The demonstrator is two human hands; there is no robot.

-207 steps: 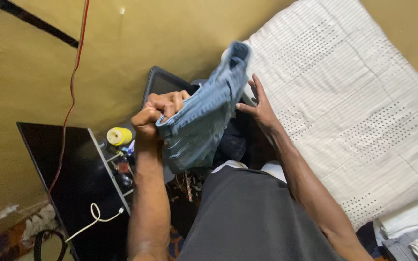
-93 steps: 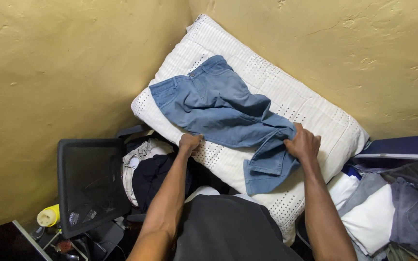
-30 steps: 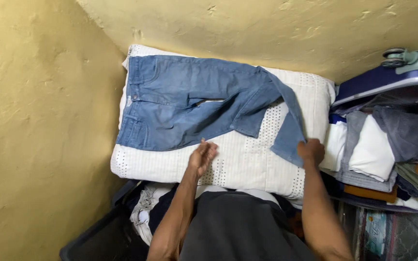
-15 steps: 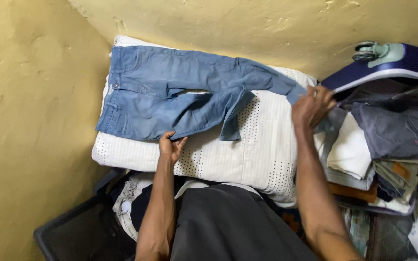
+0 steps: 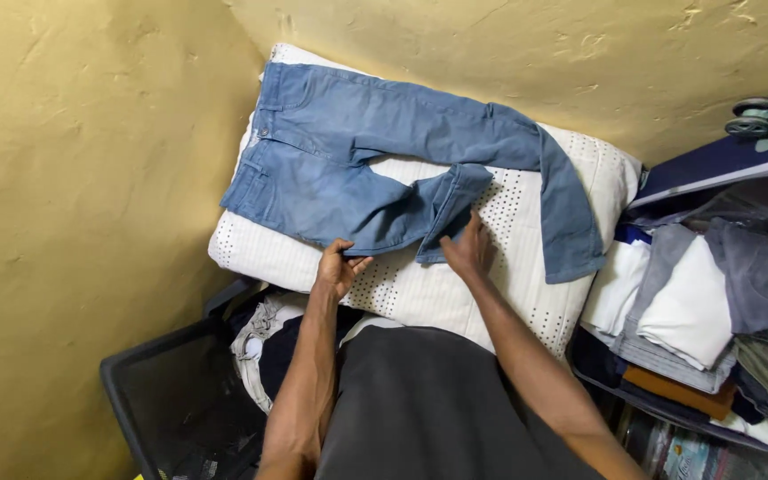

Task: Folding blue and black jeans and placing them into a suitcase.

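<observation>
A corner is being formed by two rough yellow plastered walls (image 5: 73, 160), lit evenly. A white quilted mattress (image 5: 535, 284) with dotted perforations is being pressed against the far wall. A black mesh basket (image 5: 180, 400) is being kept at lower left. An open suitcase (image 5: 722, 164) with folded clothes (image 5: 695, 311) is being kept at right.

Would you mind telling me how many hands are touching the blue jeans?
2: the left hand grips the near leg's lower edge; the right hand rests on that leg's folded cuff of the blue jeans.
</observation>
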